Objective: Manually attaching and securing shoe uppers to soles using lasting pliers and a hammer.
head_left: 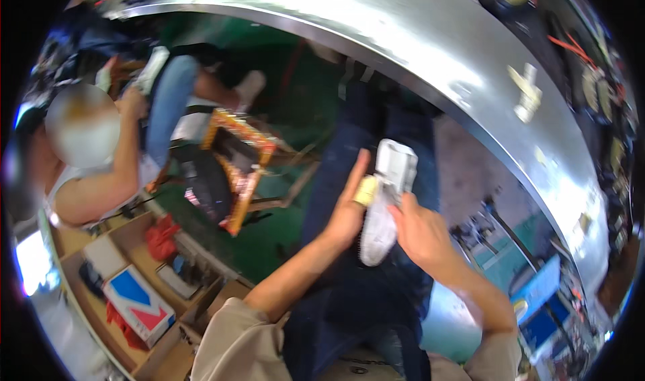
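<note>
Over my dark-trousered lap I hold a white shoe (379,236), its rounded toe end toward me and its boxy, open-looking end pointing away. Blur hides its finer details; a dark, toothed-looking line runs along its left edge. My left hand (347,213) grips the shoe from the left, one finger stretched up along it and a yellow wrap (366,190) around another. On the other side, my right hand (423,236) is closed against the shoe's right edge, its thumb near the middle. Whether a small tool sits in the right fingers, I cannot tell.
A curved shiny metal bench edge (430,58) arcs across the far side. At left sits a co-worker (101,186) holding a white piece (154,68). Nearby are an orange-framed stool (245,199) and a compartmented box (127,230) with a carton (139,307) and red cloth (161,238).
</note>
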### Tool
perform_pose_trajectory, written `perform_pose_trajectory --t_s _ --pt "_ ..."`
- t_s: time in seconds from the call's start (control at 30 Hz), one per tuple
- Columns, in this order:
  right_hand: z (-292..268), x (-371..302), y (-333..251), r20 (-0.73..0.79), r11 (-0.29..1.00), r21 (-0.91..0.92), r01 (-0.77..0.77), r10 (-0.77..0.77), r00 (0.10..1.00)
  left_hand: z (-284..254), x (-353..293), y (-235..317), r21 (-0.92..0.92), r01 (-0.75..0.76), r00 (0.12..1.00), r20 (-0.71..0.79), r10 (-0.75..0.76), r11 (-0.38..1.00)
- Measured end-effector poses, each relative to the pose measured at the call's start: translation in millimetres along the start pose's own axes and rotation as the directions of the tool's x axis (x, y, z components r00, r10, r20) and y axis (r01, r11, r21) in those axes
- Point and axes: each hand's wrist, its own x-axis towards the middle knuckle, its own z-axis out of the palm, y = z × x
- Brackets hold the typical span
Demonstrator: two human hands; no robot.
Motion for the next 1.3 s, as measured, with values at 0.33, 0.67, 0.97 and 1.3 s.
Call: perform_pose_trajectory --t_s 0.33,0.67,0.97,1.3 --pt "-22 4 8 -0.114 0.988 0.153 0.026 -0.008 0.993 -6 1 -3 0.580 -0.175 0.984 0.118 0.130 0.796" --pt "-4 34 15 0.018 0.976 -0.140 0.168 -0.167 0.986 -42 13 -32 0.452 -0.402 0.902 0.345 0.259 0.797" --pt "-34 10 31 -0.162 0.853 0.493 -0.172 0.284 0.945 -51 15 56 0.105 0.086 0.916 0.382 -0.120 0.991" --pt "-17 -35 19 0.125 0.954 0.293 0.068 -0.108 0.986 -137 -115 90 0.794 0.028 0.938 0.189 -0.290 0.608"
